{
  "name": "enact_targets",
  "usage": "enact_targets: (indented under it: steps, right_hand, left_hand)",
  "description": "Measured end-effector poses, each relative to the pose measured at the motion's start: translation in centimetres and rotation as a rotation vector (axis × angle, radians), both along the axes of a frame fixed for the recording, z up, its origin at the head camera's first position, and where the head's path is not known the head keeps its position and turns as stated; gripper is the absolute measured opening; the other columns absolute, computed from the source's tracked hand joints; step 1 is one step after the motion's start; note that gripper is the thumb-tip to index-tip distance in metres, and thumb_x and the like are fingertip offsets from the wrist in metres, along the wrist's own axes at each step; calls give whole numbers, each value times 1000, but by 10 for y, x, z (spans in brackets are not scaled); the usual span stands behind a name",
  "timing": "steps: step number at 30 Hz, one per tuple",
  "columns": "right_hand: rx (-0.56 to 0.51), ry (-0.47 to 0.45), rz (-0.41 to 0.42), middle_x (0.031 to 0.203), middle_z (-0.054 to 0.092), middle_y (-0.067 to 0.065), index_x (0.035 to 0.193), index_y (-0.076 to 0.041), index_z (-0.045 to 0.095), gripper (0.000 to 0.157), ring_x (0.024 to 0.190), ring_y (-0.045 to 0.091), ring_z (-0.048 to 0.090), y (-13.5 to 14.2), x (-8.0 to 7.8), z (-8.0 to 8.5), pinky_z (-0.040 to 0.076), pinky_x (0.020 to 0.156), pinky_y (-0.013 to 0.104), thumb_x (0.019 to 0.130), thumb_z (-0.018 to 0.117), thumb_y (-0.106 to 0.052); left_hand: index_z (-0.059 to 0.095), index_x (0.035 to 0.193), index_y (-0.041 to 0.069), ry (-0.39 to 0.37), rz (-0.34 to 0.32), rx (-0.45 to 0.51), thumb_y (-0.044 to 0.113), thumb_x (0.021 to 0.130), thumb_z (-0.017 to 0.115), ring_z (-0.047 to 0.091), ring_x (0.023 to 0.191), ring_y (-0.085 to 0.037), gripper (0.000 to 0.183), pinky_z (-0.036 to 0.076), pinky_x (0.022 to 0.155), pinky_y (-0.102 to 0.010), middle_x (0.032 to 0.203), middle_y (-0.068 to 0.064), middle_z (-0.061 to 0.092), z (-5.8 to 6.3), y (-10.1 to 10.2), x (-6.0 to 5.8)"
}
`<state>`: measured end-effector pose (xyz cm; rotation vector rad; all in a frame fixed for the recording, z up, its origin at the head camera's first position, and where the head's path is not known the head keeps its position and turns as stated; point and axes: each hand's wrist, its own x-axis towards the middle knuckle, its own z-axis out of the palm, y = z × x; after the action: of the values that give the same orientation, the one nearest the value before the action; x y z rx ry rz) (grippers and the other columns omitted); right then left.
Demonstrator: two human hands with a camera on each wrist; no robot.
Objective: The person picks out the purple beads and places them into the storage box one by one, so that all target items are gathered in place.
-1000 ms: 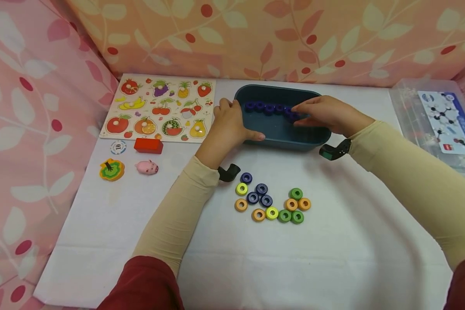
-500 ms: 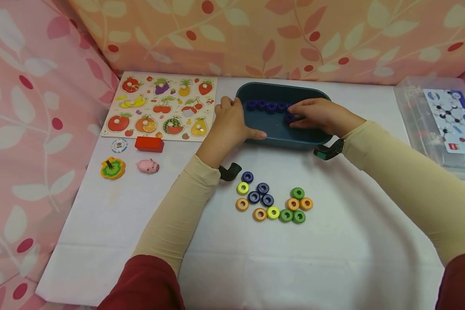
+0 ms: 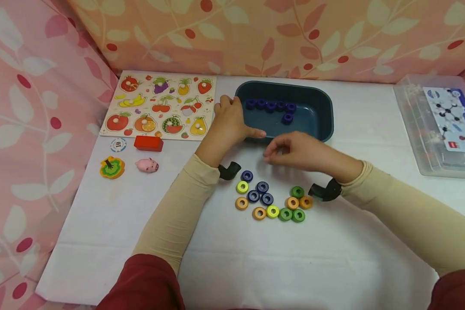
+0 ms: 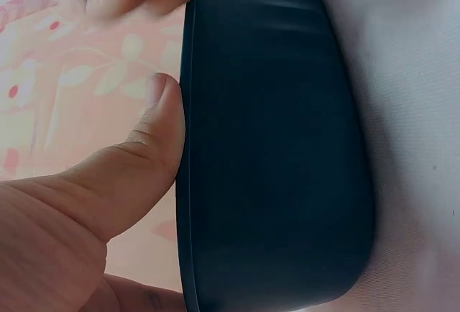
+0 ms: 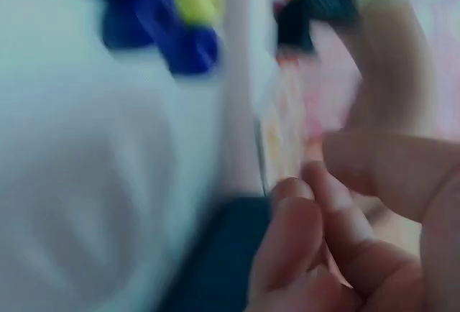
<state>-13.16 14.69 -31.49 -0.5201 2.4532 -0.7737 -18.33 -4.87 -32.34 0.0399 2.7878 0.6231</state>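
Observation:
My left hand (image 3: 230,120) grips the left end of a dark teal plastic tub (image 3: 325,112), its thumb (image 4: 162,121) along the near rim in the left wrist view. Inside the tub, several dark blue rings (image 3: 270,106) form a row at the back, and one more ring (image 3: 287,118) sits just in front of the row's right end. My right hand (image 3: 302,150) is over the tub's near edge, fingers loosely curled with nothing between them. Below it on the white cloth lie loose rings: dark blue (image 3: 261,187), yellow (image 3: 272,211), orange (image 3: 259,213) and green (image 3: 285,214).
A fruit peg puzzle board (image 3: 159,107) lies left of the tub. In front of it are a red block (image 3: 149,143), a poker chip (image 3: 118,144), a pink toy pig (image 3: 147,165) and a tree-shaped piece (image 3: 112,167). A clear plastic case (image 3: 430,163) stands at the right.
My right hand has let go of a dark blue ring in the tub and moved out toward the loose rings. The left hand stays on the tub.

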Motion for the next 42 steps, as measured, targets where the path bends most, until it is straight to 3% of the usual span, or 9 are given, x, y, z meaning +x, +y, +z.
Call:
enact_targets:
  steps: [3, 6, 14, 22, 27, 31, 36, 39, 42]
  right_hand:
    - [51, 68, 112, 95, 70, -4, 107, -20, 76, 21, 76, 14, 57, -10, 21, -11, 46, 70, 31, 89, 76, -31]
    - [66, 85, 134, 101, 70, -5, 107, -19, 75, 23, 80, 13, 57, -15, 31, -20, 47, 75, 32, 87, 79, -29]
    - [14, -84, 111, 99, 71, -6, 105, -23, 75, 17, 85, 14, 60, -10, 26, -37, 48, 80, 33, 89, 76, -29]
    - [-47, -167, 106, 102, 75, -4, 109, -19, 76, 16, 84, 12, 61, -4, 22, -41, 45, 83, 33, 94, 71, -19]
    - [-31, -185, 113, 100, 74, -4, 107, -21, 77, 16, 81, 12, 60, -6, 22, -30, 45, 76, 31, 93, 69, -18]
    - [-62, -181, 79, 103, 75, -1, 111, -21, 75, 18, 86, 15, 69, -8, 19, 3, 50, 76, 32, 95, 66, -22]
    - [-100, -115, -114, 108, 75, 6, 121, -20, 71, 27, 98, 23, 73, 1, -13, 38, 53, 92, 41, 99, 63, -33]
    - [-112, -145, -239, 128, 67, 7, 132, -19, 65, 39, 108, 19, 70, 12, -43, 34, 45, 107, 47, 100, 59, -41]
    - [-141, -212, -297, 142, 57, 10, 141, -14, 57, 48, 112, 13, 67, 20, -67, 21, 39, 114, 47, 103, 53, -42]
  left_hand:
    - [28, 155, 3, 6, -11, 1, 66, 67, 83, 32, 131, -33, 121, 37, 111, -39, 149, -18, 29, 0, 1, -1]
    - [27, 156, 2, 17, -17, 1, 66, 68, 83, 33, 131, -33, 122, 37, 111, -39, 150, -18, 28, 0, 1, -1]
    - [31, 153, 2, 26, -13, -3, 65, 67, 83, 34, 129, -33, 119, 38, 111, -39, 147, -18, 31, 1, 1, 0]
    - [30, 154, 2, 26, -11, -3, 65, 67, 83, 33, 130, -33, 120, 37, 111, -39, 148, -18, 30, 0, 0, 0]
    - [30, 154, 2, 23, -8, 7, 65, 67, 84, 33, 130, -33, 120, 37, 111, -39, 148, -18, 30, -1, -1, 0]
    - [29, 155, 2, 20, -11, 11, 65, 67, 84, 33, 130, -33, 121, 38, 111, -39, 148, -18, 30, -1, -2, -1]
    - [23, 157, 1, 16, -11, 1, 67, 67, 82, 31, 133, -33, 126, 36, 113, -38, 151, -19, 27, 0, -2, -1]
    - [21, 158, 2, 5, -5, 4, 67, 67, 82, 30, 134, -33, 127, 36, 114, -38, 153, -19, 26, 1, -1, 0]
    - [22, 158, 2, -4, -2, 0, 67, 67, 82, 30, 135, -33, 127, 36, 114, -39, 153, -18, 26, 1, 0, 0]
